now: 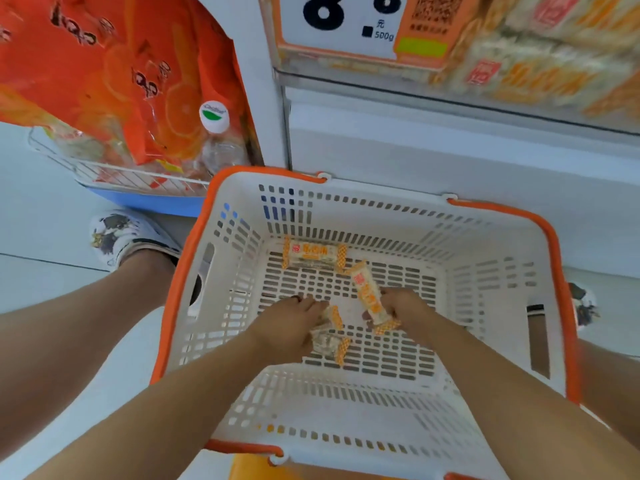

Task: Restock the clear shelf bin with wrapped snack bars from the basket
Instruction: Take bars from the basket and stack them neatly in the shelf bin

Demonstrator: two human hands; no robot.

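A white plastic basket [495, 237] with an orange rim sits on the floor below me. Both my hands reach down to its bottom. My left hand [289, 327] grips wrapped snack bars [330, 336] with orange-checked ends. My right hand [403, 304] holds another wrapped bar [369, 294] that points away from me. One more bar [313, 255] lies loose on the basket floor near the far wall. The clear shelf bin [540, 71], filled with the same bars, is above at the top right, blurred.
A price sign [341, 26] hangs on the bin's front. At upper left, a wire rack [114, 174] holds orange snack bags [104, 64] and a clear bottle with a white cap [214, 116]. My shoes [121, 237] stand either side of the basket.
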